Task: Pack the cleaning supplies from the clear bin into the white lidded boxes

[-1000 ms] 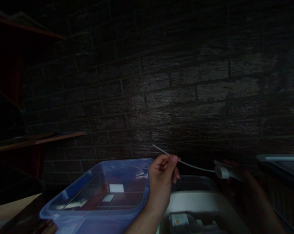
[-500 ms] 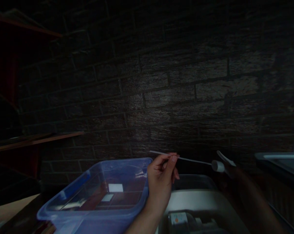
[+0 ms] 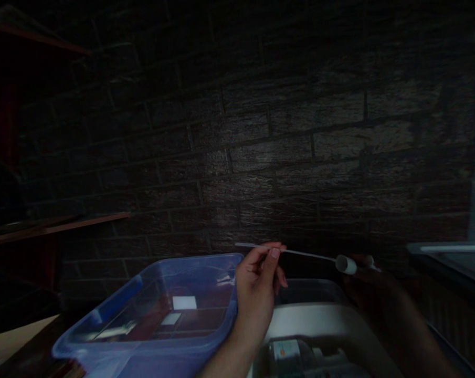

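Between my hands is a white pump top [image 3: 345,264] with a round collar and a long thin dip tube [image 3: 308,255]. My left hand [image 3: 259,286] is closed, pinching the tube between thumb and fingers near its free end, which sticks out to the left. On the right, my right hand [image 3: 375,283] grips the pump's head behind the collar; that hand is dark and its fingers are partly hidden. The pump top is held in the air, tube roughly level, above a cream tub [image 3: 308,317]. Inside the tub lies a clear bottle with a label [image 3: 286,350].
A clear blue plastic bin [image 3: 143,344] stands at left, with pale labels on it. Wooden shelves [image 3: 64,226] jut out at far left. A dark brick wall [image 3: 253,157] rises behind. At right is a dark-rimmed lidded container [image 3: 450,252]. The light is very dim.
My right hand has turned the pump top, so its spout shows less and the collar opening faces me more. The view has shifted slightly. My left hand keeps its pinch on the tube.
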Tool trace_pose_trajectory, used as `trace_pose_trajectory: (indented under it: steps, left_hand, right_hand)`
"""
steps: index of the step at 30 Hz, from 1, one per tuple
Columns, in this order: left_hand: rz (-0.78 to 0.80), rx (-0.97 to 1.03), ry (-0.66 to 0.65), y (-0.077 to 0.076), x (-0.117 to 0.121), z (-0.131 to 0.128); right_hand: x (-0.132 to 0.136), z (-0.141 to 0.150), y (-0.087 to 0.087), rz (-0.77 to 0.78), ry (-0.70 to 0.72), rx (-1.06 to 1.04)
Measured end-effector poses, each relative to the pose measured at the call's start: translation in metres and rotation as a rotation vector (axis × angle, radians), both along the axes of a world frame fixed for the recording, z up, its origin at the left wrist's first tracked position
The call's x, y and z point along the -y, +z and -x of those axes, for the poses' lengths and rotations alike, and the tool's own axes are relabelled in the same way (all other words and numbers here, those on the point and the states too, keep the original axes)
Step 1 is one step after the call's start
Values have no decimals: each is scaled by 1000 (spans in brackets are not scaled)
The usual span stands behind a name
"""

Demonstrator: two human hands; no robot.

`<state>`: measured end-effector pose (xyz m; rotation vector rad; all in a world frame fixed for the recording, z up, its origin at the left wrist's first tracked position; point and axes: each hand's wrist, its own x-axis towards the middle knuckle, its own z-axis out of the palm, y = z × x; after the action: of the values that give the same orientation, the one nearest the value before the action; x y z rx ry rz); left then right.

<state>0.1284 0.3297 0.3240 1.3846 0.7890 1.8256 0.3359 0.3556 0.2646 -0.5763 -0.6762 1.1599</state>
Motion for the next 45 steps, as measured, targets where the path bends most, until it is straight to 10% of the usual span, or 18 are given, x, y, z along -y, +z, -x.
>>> trace_pose_trajectory:
  steps: [45]
  left_hand:
    - [-215, 227, 127, 9, -1, 5]
  right_hand:
    - [22, 6, 17, 31, -55, -3]
